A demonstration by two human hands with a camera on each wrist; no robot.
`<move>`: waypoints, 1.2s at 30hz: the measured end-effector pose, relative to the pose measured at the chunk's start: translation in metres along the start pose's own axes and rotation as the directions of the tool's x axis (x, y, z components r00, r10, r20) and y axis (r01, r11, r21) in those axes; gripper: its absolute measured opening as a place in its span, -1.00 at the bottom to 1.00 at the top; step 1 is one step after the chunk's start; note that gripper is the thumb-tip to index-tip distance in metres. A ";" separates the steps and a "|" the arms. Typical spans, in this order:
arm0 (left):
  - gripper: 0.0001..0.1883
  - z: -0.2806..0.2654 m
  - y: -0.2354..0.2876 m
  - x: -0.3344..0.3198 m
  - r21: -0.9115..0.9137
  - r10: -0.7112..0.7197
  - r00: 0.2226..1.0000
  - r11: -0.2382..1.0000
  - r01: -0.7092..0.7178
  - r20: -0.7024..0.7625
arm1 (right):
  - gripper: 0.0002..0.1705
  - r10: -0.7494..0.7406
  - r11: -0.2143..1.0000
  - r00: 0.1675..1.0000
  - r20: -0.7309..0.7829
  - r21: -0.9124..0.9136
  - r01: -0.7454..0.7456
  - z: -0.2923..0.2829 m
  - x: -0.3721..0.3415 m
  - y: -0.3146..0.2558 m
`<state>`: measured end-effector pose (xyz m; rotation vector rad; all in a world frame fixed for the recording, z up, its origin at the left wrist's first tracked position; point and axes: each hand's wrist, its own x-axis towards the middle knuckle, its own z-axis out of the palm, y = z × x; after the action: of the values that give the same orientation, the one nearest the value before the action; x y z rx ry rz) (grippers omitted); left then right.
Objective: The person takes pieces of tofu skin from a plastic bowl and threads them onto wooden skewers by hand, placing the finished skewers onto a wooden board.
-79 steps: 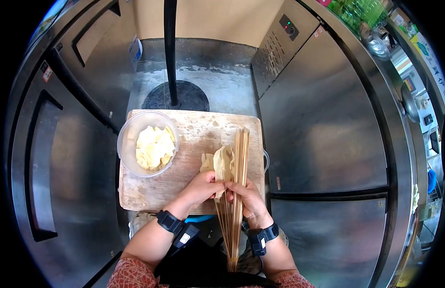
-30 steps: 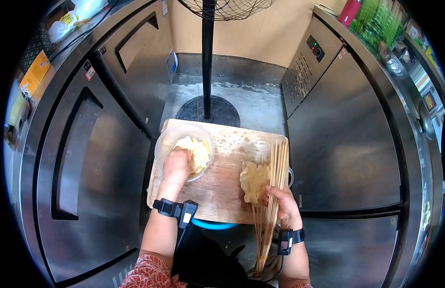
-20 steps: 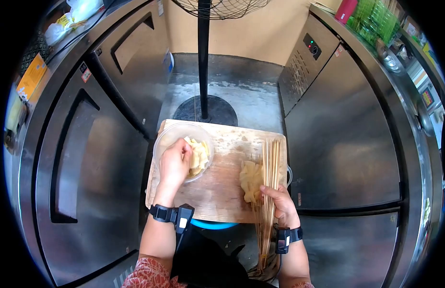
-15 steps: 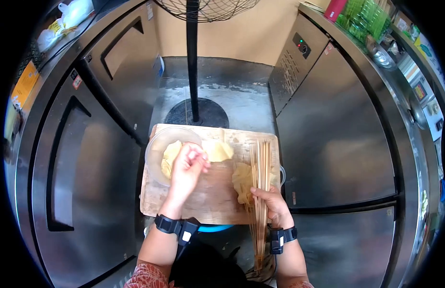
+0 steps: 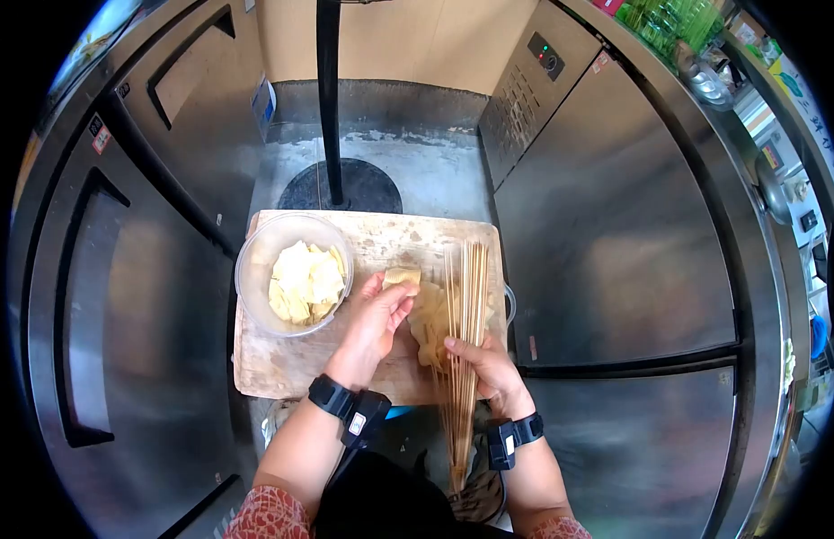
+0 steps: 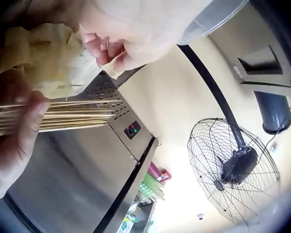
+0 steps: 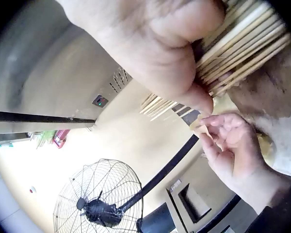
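Note:
In the head view my left hand pinches a thin, pale yellow tofu sheet between thumb and fingers, just left of the skewers. My right hand grips a bundle of bamboo skewers, its thumb lying across the front. Several tofu sheets are threaded on skewers at the bundle's left side; the left wrist view shows these threaded sheets beside the skewer tips. A clear round plastic tub at the left holds a pile of loose tofu sheets.
Under the tub and hands is a worn wooden board. Steel cabinets stand close on the left and right. Behind the board rises the black pole of a standing fan. A clear rim shows past the board's right edge.
My left hand has come out of the tub with a tofu sheet and moved right, to beside the skewers. The right hand has kept hold of the bundle throughout.

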<state>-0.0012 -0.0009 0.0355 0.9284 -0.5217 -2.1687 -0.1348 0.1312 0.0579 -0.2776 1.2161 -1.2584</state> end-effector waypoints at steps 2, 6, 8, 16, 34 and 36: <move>-0.81 -0.005 -0.008 0.009 -0.024 0.009 1.000 1.000 -0.009 -0.005 | -0.78 -0.011 0.999 1.000 0.007 -0.044 0.011 0.002 -0.001 -0.002; -0.84 0.004 -0.007 0.011 0.007 0.097 0.994 0.995 -0.097 0.041 | -0.78 -0.040 0.991 0.998 0.040 -0.125 0.045 0.004 -0.003 -0.003; -0.83 0.008 -0.003 0.011 0.002 0.150 0.988 0.989 -0.150 0.044 | -0.79 -0.033 0.988 0.998 0.051 -0.149 0.040 0.002 -0.002 -0.002; -0.76 0.016 0.002 0.012 -0.054 0.263 0.961 0.964 -0.259 0.089 | -0.79 0.020 0.979 0.999 0.043 -0.205 -0.011 0.001 -0.001 0.005; -0.83 0.021 -0.008 0.003 0.021 0.311 0.949 0.950 -0.313 0.054 | -0.78 0.009 0.977 1.000 0.021 -0.212 -0.005 0.006 -0.003 0.000; -0.83 0.018 -0.006 0.007 0.059 0.333 0.943 0.941 -0.333 0.016 | -0.77 0.012 0.975 0.999 0.037 -0.223 -0.004 0.007 -0.003 0.001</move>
<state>-0.0207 -0.0009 0.0406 0.8009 -0.6977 -1.8584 -0.1285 0.1312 0.0613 -0.4582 1.3259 -1.1050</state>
